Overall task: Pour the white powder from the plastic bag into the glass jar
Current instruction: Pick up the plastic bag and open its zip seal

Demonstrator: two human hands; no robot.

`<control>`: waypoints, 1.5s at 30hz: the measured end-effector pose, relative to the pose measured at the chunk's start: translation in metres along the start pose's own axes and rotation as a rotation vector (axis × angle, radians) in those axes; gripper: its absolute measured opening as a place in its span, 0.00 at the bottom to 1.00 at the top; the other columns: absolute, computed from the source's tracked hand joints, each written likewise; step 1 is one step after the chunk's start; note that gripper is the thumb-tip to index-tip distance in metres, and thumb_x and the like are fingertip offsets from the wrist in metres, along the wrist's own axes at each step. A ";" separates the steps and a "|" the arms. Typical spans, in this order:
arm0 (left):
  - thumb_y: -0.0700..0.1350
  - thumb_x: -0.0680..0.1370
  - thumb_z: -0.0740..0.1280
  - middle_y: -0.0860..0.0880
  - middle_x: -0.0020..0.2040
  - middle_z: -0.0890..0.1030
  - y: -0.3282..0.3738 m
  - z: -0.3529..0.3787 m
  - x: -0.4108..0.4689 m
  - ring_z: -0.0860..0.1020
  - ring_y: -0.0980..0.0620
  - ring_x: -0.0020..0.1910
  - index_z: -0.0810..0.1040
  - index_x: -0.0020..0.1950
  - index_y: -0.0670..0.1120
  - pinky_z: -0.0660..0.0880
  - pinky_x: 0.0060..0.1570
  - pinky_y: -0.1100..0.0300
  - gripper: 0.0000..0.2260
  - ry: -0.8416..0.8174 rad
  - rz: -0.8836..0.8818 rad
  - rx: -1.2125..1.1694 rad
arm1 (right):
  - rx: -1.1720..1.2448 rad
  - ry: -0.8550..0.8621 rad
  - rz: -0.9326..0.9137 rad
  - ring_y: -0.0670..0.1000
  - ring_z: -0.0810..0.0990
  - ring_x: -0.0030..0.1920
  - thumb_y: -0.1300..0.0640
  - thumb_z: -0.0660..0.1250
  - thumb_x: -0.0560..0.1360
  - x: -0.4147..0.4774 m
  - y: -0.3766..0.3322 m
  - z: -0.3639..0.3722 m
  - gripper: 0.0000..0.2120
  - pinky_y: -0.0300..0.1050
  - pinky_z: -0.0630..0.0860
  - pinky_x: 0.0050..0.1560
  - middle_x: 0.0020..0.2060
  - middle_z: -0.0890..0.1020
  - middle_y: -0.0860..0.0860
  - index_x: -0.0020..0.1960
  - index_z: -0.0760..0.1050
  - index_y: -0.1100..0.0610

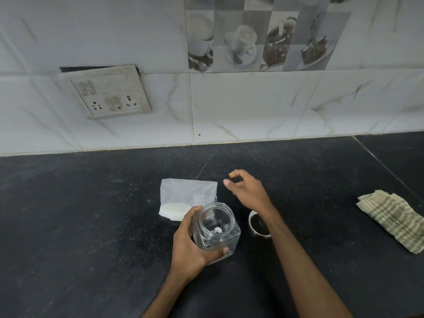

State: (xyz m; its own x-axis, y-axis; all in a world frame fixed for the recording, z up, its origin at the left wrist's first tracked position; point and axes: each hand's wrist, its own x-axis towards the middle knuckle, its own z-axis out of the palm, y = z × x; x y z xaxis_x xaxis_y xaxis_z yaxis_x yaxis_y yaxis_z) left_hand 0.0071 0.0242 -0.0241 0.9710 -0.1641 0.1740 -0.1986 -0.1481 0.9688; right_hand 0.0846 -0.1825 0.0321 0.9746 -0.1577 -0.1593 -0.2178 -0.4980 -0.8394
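Note:
A clear plastic bag lies flat on the black counter, with white powder gathered in its near left corner. Just in front of it stands a clear square glass jar with an open round mouth and a small bit of white powder at its bottom. My left hand grips the jar from the left side. My right hand hovers to the right of the bag, fingers curled, with a small dark and orange object pinched between its fingertips; what it is I cannot make out.
A round metal lid lies right of the jar, partly under my right forearm. A folded checked cloth sits at the right edge. The tiled wall with a switch and socket plate rises behind the black counter.

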 end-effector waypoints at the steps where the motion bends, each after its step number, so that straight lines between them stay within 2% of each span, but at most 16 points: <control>1: 0.45 0.54 0.88 0.52 0.60 0.84 0.000 0.000 0.000 0.81 0.52 0.62 0.74 0.67 0.52 0.78 0.61 0.60 0.44 -0.005 -0.001 0.003 | -0.010 -0.056 0.069 0.46 0.83 0.49 0.45 0.67 0.79 0.011 -0.002 0.009 0.16 0.48 0.79 0.54 0.47 0.85 0.48 0.64 0.74 0.50; 3: 0.45 0.54 0.88 0.51 0.60 0.83 0.000 -0.001 0.002 0.81 0.51 0.62 0.74 0.68 0.51 0.78 0.62 0.56 0.45 -0.010 -0.003 0.000 | 0.008 -0.107 0.162 0.49 0.82 0.47 0.46 0.65 0.81 0.027 -0.002 0.028 0.17 0.53 0.78 0.59 0.49 0.85 0.53 0.66 0.71 0.53; 6: 0.45 0.55 0.87 0.53 0.59 0.84 0.002 -0.003 0.004 0.82 0.53 0.60 0.74 0.66 0.57 0.79 0.58 0.62 0.43 0.004 0.012 0.009 | 0.083 -0.123 0.225 0.51 0.79 0.43 0.49 0.64 0.81 0.042 -0.002 0.050 0.17 0.52 0.79 0.50 0.50 0.81 0.56 0.66 0.71 0.57; 8: 0.45 0.55 0.87 0.55 0.59 0.84 0.000 -0.005 0.006 0.83 0.55 0.59 0.75 0.64 0.61 0.78 0.54 0.68 0.42 0.015 0.016 0.014 | 0.098 -0.090 0.221 0.52 0.79 0.46 0.50 0.65 0.81 0.049 -0.004 0.058 0.16 0.52 0.80 0.51 0.54 0.79 0.57 0.64 0.72 0.58; 10: 0.46 0.54 0.87 0.56 0.60 0.84 -0.003 -0.008 0.006 0.82 0.56 0.60 0.74 0.66 0.61 0.78 0.56 0.66 0.43 0.013 0.002 0.003 | 0.088 -0.018 0.184 0.54 0.80 0.53 0.52 0.67 0.80 0.055 -0.007 0.063 0.11 0.53 0.80 0.56 0.56 0.80 0.54 0.58 0.76 0.57; 15: 0.49 0.54 0.88 0.53 0.62 0.83 -0.015 -0.012 0.008 0.82 0.53 0.62 0.73 0.69 0.54 0.79 0.59 0.58 0.47 -0.010 -0.018 -0.010 | 0.191 0.097 0.127 0.48 0.82 0.46 0.60 0.73 0.75 0.061 -0.021 0.066 0.01 0.36 0.76 0.43 0.42 0.84 0.47 0.45 0.83 0.57; 17: 0.48 0.54 0.88 0.52 0.61 0.83 -0.017 -0.012 0.010 0.82 0.52 0.61 0.73 0.69 0.55 0.79 0.58 0.58 0.46 -0.014 -0.014 -0.009 | 0.256 0.117 0.111 0.48 0.83 0.45 0.64 0.74 0.72 0.060 -0.025 0.065 0.04 0.37 0.79 0.45 0.42 0.85 0.49 0.43 0.83 0.56; 21: 0.45 0.55 0.88 0.53 0.60 0.84 -0.014 -0.011 0.014 0.83 0.53 0.59 0.74 0.66 0.59 0.78 0.53 0.68 0.42 -0.004 0.019 0.004 | 0.343 0.063 0.051 0.53 0.84 0.48 0.70 0.75 0.70 0.055 -0.031 0.064 0.11 0.48 0.82 0.52 0.47 0.86 0.55 0.43 0.82 0.55; 24: 0.45 0.56 0.87 0.54 0.60 0.84 -0.012 -0.012 0.015 0.83 0.54 0.59 0.74 0.66 0.61 0.77 0.53 0.70 0.42 -0.007 0.045 -0.003 | 0.373 0.019 -0.007 0.54 0.84 0.54 0.71 0.75 0.70 0.053 -0.040 0.063 0.13 0.50 0.83 0.54 0.51 0.86 0.55 0.48 0.83 0.55; 26: 0.45 0.57 0.87 0.55 0.60 0.84 -0.010 -0.013 0.015 0.83 0.55 0.59 0.74 0.66 0.61 0.77 0.53 0.71 0.42 -0.014 0.065 -0.016 | 0.392 -0.006 -0.051 0.51 0.84 0.55 0.72 0.75 0.69 0.052 -0.049 0.062 0.15 0.46 0.83 0.53 0.52 0.86 0.53 0.50 0.83 0.56; 29: 0.46 0.59 0.87 0.55 0.61 0.83 -0.005 -0.014 0.016 0.82 0.56 0.60 0.73 0.66 0.61 0.76 0.54 0.71 0.40 -0.026 0.090 -0.040 | 0.407 -0.036 -0.120 0.48 0.85 0.51 0.73 0.75 0.69 0.047 -0.064 0.061 0.15 0.37 0.81 0.46 0.50 0.87 0.52 0.51 0.84 0.58; 32: 0.50 0.60 0.87 0.52 0.62 0.83 -0.002 -0.012 0.015 0.82 0.54 0.61 0.73 0.67 0.59 0.77 0.55 0.69 0.39 -0.020 0.077 -0.066 | 0.397 -0.028 -0.176 0.49 0.85 0.49 0.72 0.75 0.70 0.044 -0.080 0.060 0.13 0.38 0.81 0.48 0.49 0.87 0.53 0.51 0.84 0.61; 35: 0.53 0.60 0.87 0.52 0.63 0.82 -0.003 -0.011 0.013 0.82 0.53 0.61 0.71 0.68 0.59 0.77 0.56 0.68 0.41 -0.019 0.079 -0.078 | 0.435 0.015 -0.219 0.47 0.83 0.42 0.68 0.77 0.70 0.040 -0.094 0.058 0.06 0.37 0.80 0.49 0.43 0.87 0.52 0.45 0.84 0.61; 41: 0.59 0.57 0.86 0.61 0.72 0.73 -0.021 -0.021 0.005 0.73 0.60 0.71 0.60 0.77 0.62 0.69 0.65 0.71 0.54 -0.122 0.043 0.024 | 0.500 0.024 -0.314 0.43 0.83 0.38 0.70 0.77 0.68 0.031 -0.118 0.045 0.11 0.36 0.79 0.47 0.35 0.85 0.48 0.37 0.82 0.56; 43: 0.62 0.64 0.82 0.59 0.73 0.73 -0.021 -0.030 0.006 0.72 0.56 0.72 0.64 0.76 0.60 0.69 0.69 0.62 0.45 -0.024 0.107 0.058 | 0.549 0.023 -0.356 0.43 0.83 0.38 0.71 0.77 0.68 0.026 -0.125 0.038 0.13 0.35 0.78 0.47 0.35 0.85 0.49 0.35 0.81 0.55; 45: 0.56 0.71 0.77 0.54 0.68 0.78 -0.011 -0.042 0.014 0.77 0.50 0.68 0.73 0.70 0.59 0.72 0.67 0.51 0.29 0.231 0.180 0.007 | 0.595 0.009 -0.404 0.43 0.84 0.38 0.72 0.76 0.69 0.020 -0.132 0.029 0.14 0.34 0.78 0.48 0.34 0.86 0.47 0.35 0.81 0.54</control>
State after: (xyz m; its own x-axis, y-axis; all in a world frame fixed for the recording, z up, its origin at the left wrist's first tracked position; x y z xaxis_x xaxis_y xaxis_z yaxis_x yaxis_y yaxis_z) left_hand 0.0287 0.0643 -0.0246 0.9246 0.0384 0.3790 -0.3703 -0.1432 0.9178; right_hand 0.1341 -0.0947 0.1248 0.9719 -0.0676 0.2255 0.2278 0.0293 -0.9733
